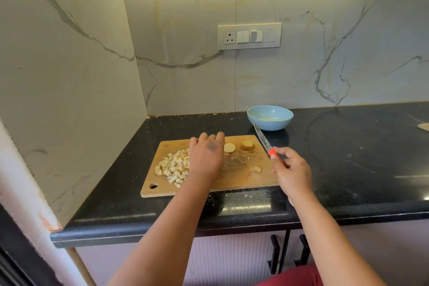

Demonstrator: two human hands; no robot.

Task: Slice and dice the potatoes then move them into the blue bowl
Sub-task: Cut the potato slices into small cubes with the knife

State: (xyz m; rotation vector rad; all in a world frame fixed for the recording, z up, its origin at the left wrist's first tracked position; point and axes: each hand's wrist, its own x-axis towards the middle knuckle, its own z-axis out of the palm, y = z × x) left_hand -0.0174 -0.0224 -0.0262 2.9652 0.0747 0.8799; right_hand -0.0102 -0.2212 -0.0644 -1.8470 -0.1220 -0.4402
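Note:
A wooden cutting board [234, 181] lies on the black counter. A heap of diced potato [173, 166] sits on its left half. My left hand [206, 158] rests flat on the board beside the heap, fingers spread, holding nothing. Just right of it lie a round potato slice [229, 147], a potato end piece [247, 145] and a small slice [257, 169]. My right hand [292, 172] grips a knife [263, 139] by its red handle, blade pointing up and left over the board's right edge. The blue bowl [270, 118] stands behind the board.
The black counter [348, 158] meets marble walls at the back and left. A switch panel [249, 36] is on the back wall. Some potato scraps [247, 195] lie on the counter in front of the board. Cabinet handles [275, 254] show below the counter edge.

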